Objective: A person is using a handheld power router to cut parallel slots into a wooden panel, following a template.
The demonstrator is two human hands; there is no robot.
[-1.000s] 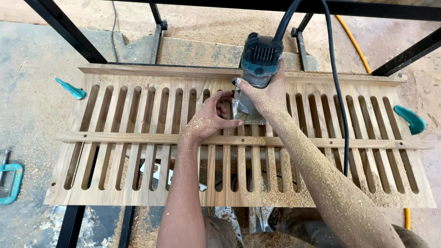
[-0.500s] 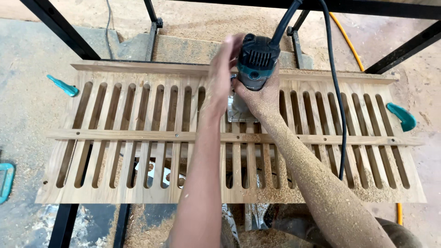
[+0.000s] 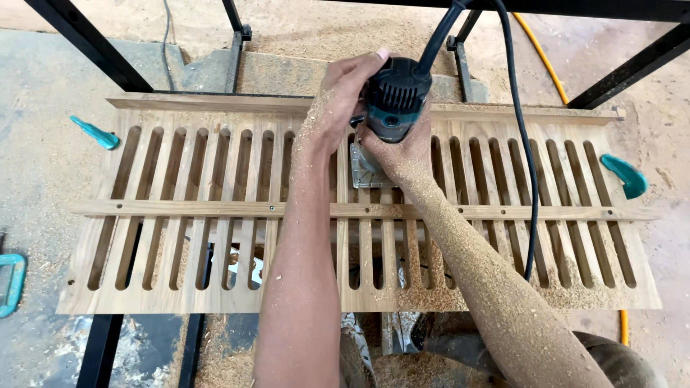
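I've got both hands on the trim router (image 3: 394, 100) now, sitting at the top middle of the slotted wooden panel (image 3: 215, 215): left hand (image 3: 338, 108) with its grip wrapped on the body to steady it, right hand (image 3: 402, 154) clamped low by the clear base for guidance. Teal clamps (image 3: 624, 174) pin the panel's ends; the cord (image 3: 528, 179) trails right, clear of the cut.

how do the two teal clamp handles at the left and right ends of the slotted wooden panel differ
The left teal clamp handle looks slim and pointed, lying beside the upper left corner of the slotted wooden panel. The right teal clamp handle looks broader and curved, sitting lower, beside the panel's right edge. The left one slants down to the right; the right one does too, but more steeply. Both share the same teal colour and lie far from the hands.
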